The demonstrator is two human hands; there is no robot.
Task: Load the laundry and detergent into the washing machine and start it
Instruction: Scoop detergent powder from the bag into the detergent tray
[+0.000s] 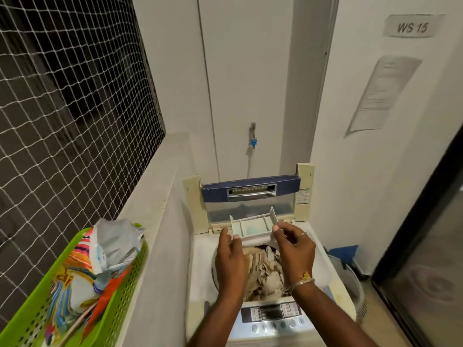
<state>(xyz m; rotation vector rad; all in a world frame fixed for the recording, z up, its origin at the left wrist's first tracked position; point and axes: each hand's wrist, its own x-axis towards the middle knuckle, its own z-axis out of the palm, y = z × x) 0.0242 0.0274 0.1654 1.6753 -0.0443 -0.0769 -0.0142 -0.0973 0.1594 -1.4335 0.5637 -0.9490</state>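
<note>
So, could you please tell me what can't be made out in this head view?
All head view.
- White compartmented plastic drawer: whether it holds detergent; faint bluish tint, too small to tell.
- Beige laundry: how much there is; the left hand and right hand, holding the drawer, cover it.
- Grey control panel: labels too small, blurred.
- Printed paper sheet on the right wall: text blurred.
- Green plastic basket: cut off by left and bottom edges.

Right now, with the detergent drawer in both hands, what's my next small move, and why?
Probably hold the detergent drawer with the right hand alone and send the left hand to the open detergent bag in the green basket. Laundry already lies in the washing machine, the drawer's compartments look nearly bare, and the bag sits on your left.
</note>
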